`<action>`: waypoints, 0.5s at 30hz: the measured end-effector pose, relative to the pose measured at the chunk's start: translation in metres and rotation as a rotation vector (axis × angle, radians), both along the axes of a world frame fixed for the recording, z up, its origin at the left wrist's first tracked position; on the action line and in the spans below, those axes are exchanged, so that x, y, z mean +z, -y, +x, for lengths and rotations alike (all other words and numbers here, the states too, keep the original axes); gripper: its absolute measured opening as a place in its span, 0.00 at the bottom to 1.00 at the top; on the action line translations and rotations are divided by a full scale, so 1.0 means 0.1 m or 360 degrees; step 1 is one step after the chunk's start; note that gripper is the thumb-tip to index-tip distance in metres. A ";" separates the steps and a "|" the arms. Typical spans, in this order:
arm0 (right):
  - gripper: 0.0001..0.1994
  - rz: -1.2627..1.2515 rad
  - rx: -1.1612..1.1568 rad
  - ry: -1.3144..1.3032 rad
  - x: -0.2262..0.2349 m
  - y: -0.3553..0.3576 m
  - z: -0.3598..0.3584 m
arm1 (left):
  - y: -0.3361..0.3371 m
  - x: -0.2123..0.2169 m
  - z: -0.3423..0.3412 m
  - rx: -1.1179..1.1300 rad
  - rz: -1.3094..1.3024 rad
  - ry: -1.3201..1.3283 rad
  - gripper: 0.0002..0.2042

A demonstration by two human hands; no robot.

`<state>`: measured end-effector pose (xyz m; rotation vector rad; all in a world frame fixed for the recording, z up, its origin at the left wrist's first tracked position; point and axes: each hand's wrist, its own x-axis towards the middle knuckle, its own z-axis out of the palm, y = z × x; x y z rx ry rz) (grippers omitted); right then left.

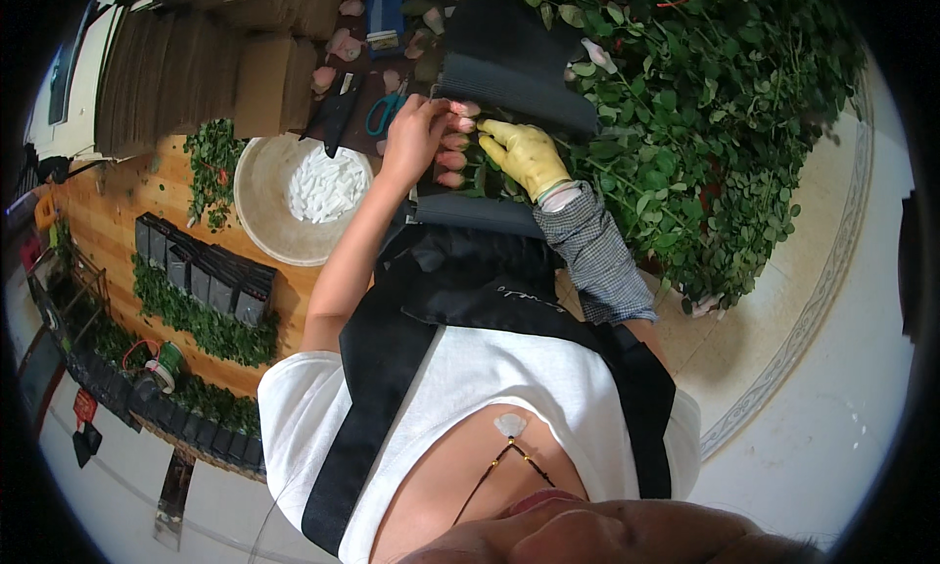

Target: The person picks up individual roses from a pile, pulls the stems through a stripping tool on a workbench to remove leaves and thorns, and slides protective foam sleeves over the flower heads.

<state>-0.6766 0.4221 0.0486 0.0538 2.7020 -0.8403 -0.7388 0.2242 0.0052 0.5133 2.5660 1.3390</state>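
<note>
A short row of pink roses (451, 161) lies on dark corrugated wrapping (475, 211) in front of me, heads to the left and stems to the right. My bare left hand (415, 138) reaches in from the left, its fingers closed at the uppermost rose head (465, 109). From the right comes my right hand (529, 159) in a yellow glove, its fingertips drawn together just under the upper rose heads, around a stem as far as I can see. Beyond both hands, the wrapping's other part (514, 94) stands raised and partly covers the leaves.
A large heap of leafy rose stems (676, 143) fills the right. To the left are a round tub of white pieces (259, 207), teal-handled scissors (380, 118), a black knife-shaped piece (340, 109) and stacked cardboard (176, 84). Dark-wrapped bunches (206, 270) stand on the wooden floor.
</note>
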 end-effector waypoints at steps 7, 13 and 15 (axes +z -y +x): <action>0.14 -0.0025 -0.0008 -0.0027 -0.01 0.00 0.00 | 0.00 -0.19 -0.10 -0.0013 0.0069 0.0221 0.09; 0.13 -0.0007 -0.0005 -0.0071 -0.03 0.01 0.01 | -0.02 -0.17 -0.11 0.0024 0.0173 0.0265 0.08; 0.12 0.0007 -0.0006 -0.0068 -0.02 0.01 0.01 | 0.03 -0.14 -0.09 0.0016 0.0134 0.0253 0.07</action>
